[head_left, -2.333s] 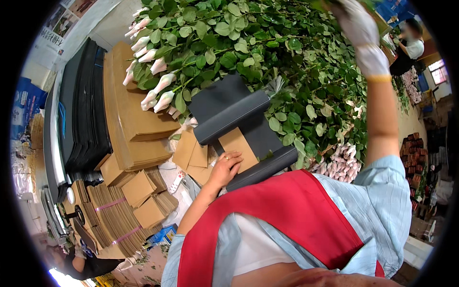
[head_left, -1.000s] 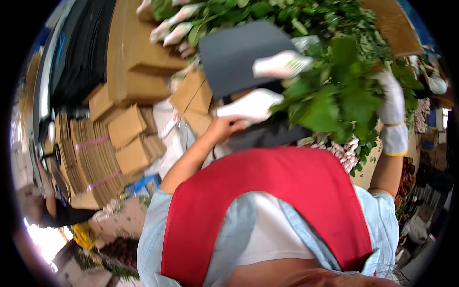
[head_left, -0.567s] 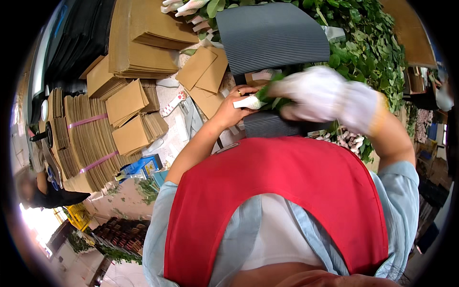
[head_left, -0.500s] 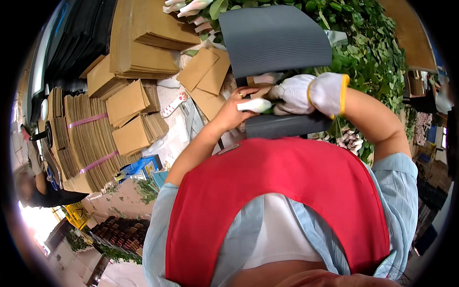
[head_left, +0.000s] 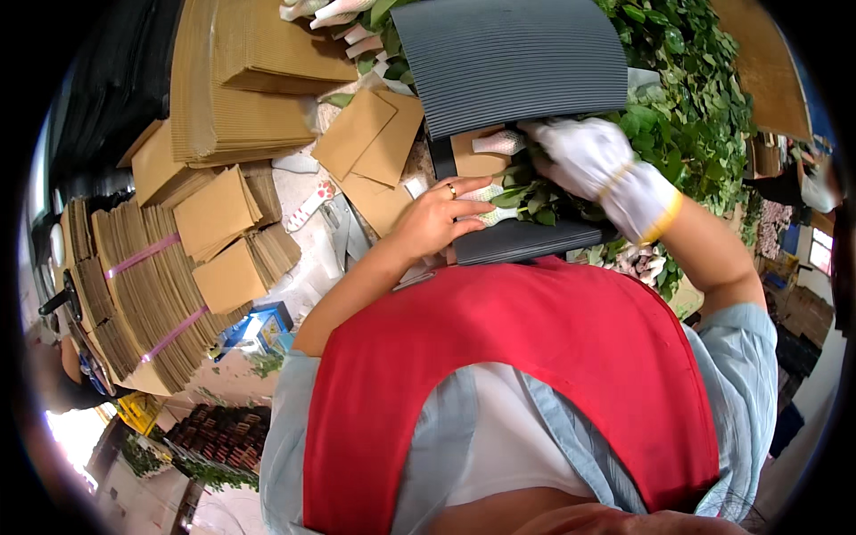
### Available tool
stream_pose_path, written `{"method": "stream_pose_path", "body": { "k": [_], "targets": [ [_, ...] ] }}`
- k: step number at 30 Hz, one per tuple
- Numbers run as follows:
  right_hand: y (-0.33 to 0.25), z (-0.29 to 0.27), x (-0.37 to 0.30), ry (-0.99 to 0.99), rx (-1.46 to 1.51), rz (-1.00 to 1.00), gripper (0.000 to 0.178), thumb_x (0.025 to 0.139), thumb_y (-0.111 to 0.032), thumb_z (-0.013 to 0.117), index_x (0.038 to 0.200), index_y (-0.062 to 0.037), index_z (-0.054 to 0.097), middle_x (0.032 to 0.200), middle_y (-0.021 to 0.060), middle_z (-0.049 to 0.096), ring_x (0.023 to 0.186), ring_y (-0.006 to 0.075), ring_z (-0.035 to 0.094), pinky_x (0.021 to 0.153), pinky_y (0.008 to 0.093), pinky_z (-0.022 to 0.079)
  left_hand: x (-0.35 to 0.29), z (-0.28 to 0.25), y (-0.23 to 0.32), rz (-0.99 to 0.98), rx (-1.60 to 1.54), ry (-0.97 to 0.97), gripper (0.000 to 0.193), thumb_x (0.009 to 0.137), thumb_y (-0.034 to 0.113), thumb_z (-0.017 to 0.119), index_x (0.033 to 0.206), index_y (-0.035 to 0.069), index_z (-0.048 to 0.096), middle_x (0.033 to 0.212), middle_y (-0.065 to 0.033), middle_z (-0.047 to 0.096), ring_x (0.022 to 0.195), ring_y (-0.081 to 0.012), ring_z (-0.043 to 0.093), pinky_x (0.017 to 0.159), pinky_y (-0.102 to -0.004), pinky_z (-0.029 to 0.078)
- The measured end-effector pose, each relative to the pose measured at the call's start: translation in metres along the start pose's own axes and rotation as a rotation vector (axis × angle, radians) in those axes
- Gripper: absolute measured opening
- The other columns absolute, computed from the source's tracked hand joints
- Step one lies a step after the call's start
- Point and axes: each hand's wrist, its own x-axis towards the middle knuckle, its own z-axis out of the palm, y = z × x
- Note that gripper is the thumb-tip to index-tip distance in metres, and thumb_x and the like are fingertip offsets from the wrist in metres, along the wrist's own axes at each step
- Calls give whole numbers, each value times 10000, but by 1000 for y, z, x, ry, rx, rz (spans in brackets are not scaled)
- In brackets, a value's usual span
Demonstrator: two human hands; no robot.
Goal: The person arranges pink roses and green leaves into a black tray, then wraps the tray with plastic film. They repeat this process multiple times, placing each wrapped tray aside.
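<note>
My bare left hand, a ring on one finger, lays its fingers over a flower bud in a white net sleeve, holding it against the pile. My right hand wears a white knit glove with a yellow cuff. It is over the leafy stems just right of the buds; its fingertips are blurred and partly hidden. A second netted bud lies above on a brown cardboard piece. A dark grey ribbed sheet stands beyond the hands, and another dark ribbed panel lies nearest my red apron.
Loose brown cardboard pieces lie left of my hands beside grey-handled scissors. Further left are strapped cardboard bundles and a tall cardboard stack. Dense green foliage fills the right. More netted buds lie at the top.
My gloved right hand has moved up and right, away from my left hand, uncovering leaves and the second netted bud. My left hand has shifted slightly, its fingers still on a bud.
</note>
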Motion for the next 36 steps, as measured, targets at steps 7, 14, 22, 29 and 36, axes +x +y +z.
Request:
{"method": "stream_pose_path", "body": {
  "k": [7, 14, 22, 29, 36],
  "targets": [
    [-29, 35, 35, -154, 34, -93, 259, 873, -190, 594, 1077, -41, 649, 933, 194, 710, 861, 369, 707, 736, 470, 569, 0, -2, -2, 0, 49, 16, 546, 800, 216, 788, 1300, 90, 608, 1329, -126, 609, 1220, -295, 574, 1005, -397, 470],
    [-33, 23, 21, -309, 43, -152, 261, 905, -162, 565, 1117, -53, 671, 1052, 192, 709, 989, 361, 692, 830, 438, 554, 5, -6, 0, 53, 386, 17, 405, 816, 401, 740, 1186, 236, 713, 1210, -87, 640, 1123, -374, 566, 1030, -473, 408],
    [-7, -59, -4, 346, 86, -249, 302, 740, -183, 694, 1014, -88, 607, 887, 109, 683, 710, 336, 673, 652, 455, 550, 16, 6, 7, -121, 133, 100, 170, 794, 139, 759, 959, 107, 738, 1274, -127, 616, 1215, -342, 529, 1043, -431, 395],
    [33, -83, 82, 192, 633, -387, 531, 815, -319, 694, 1292, -102, 608, 1194, 199, 664, 1094, 340, 647, 931, 406, 506, 31, -1, 14, -145, 139, -22, 504, 745, 83, 777, 1221, 100, 611, 1337, -147, 530, 1254, -355, 476, 1045, -444, 391],
    [45, -122, 160, 481, 96, 106, 264, 787, -227, 688, 1015, -94, 673, 918, 130, 713, 912, 327, 700, 809, 454, 561, 36, -7, 12, -78, 275, -36, 577, 742, 154, 793, 1278, 92, 587, 1316, -107, 539, 1185, -351, 520, 1016, -445, 413]
  ]
}}
